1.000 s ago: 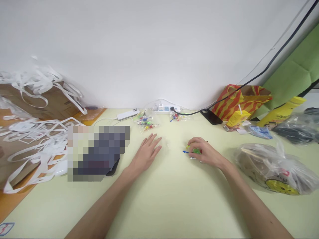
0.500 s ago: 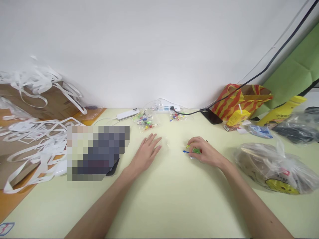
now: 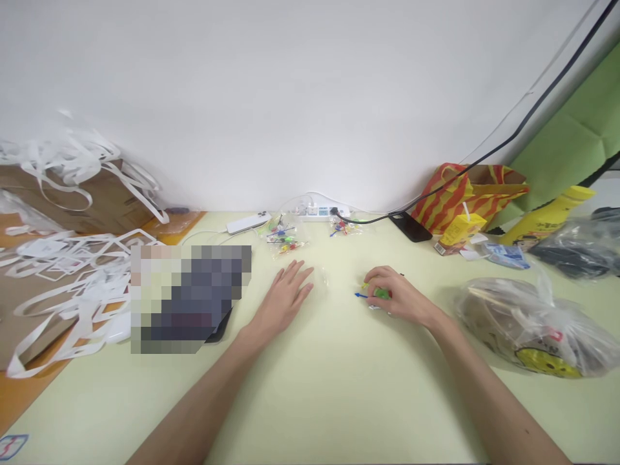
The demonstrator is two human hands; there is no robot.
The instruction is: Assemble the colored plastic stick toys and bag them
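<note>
My left hand [image 3: 289, 292] lies palm down on the pale green table, its fingers spread and holding nothing. Beside its fingertips is a clear, barely visible plastic bag [image 3: 323, 280]. To the right, my right hand [image 3: 394, 294] curls its fingers and thumb round small coloured plastic pieces at the tabletop. A green piece [image 3: 382, 294] shows between thumb and fingers, and a blue arrow-shaped piece [image 3: 361, 296] points out to the left. Bits of yellow and white also show; the hand hides the rest.
Clear packets of coloured pieces [image 3: 287, 240] lie before a power strip [image 3: 314, 212]. A black phone [image 3: 411, 227], a yellow drink carton [image 3: 460, 232] and a tied plastic bag [image 3: 537, 329] stand right. White straps [image 3: 80, 303] and a blurred-out dark item [image 3: 194, 297] lie left.
Almost nothing differs. Both hands keep their places and finger shapes, and the coloured pieces under my right hand look the same.
</note>
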